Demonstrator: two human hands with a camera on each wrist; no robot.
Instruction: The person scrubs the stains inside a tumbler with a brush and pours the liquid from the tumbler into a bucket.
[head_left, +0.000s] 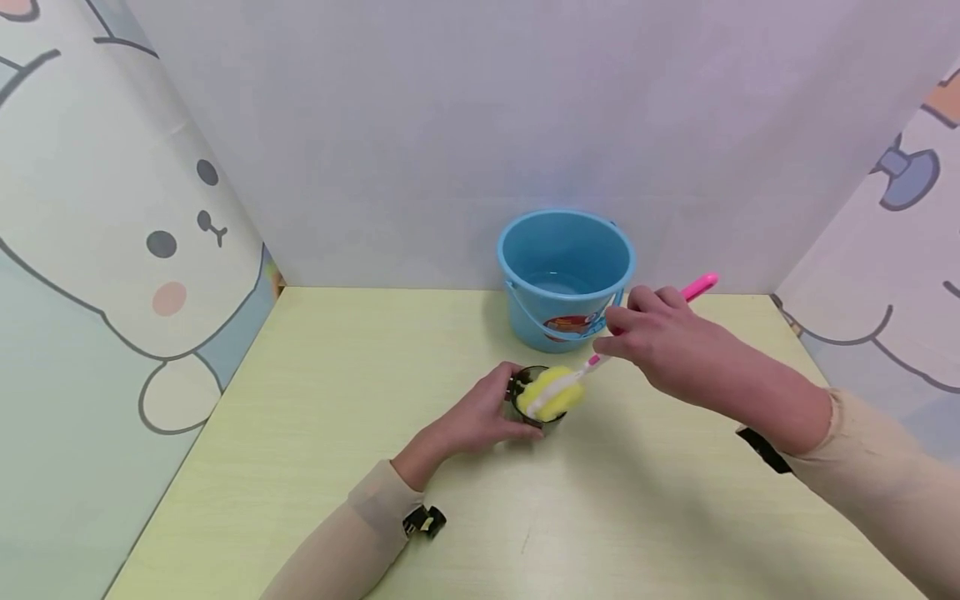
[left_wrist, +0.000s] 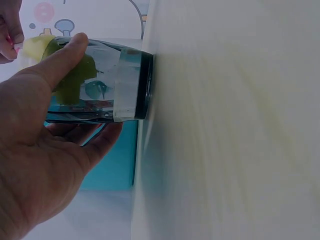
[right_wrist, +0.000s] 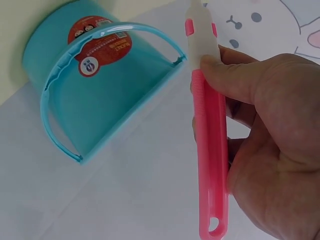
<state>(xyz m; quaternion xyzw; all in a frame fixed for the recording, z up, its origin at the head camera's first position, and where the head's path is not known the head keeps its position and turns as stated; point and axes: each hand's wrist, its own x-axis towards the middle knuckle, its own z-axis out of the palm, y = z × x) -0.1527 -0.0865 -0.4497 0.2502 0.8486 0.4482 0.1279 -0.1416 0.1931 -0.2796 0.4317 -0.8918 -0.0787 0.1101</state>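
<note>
My left hand (head_left: 480,412) grips a dark, see-through drinking glass (left_wrist: 107,90) round its side, thumb on one side and fingers on the other. The glass stands upright on the table. My right hand (head_left: 660,342) holds a cup brush by its pink and white handle (right_wrist: 210,150), thumb pressed along the handle. The brush's yellow sponge head (head_left: 551,393) sits in the mouth of the glass; part of it shows through the glass wall in the left wrist view. The handle slants up and to the right in the head view.
Behind the glass, a light blue bucket (head_left: 517,287) stands near the back wall, its handle hanging down at the front, with what looks like water inside. The pale wooden table (head_left: 337,358) is bounded by a white back wall (head_left: 375,150) and cartoon-printed side panels (head_left: 90,192).
</note>
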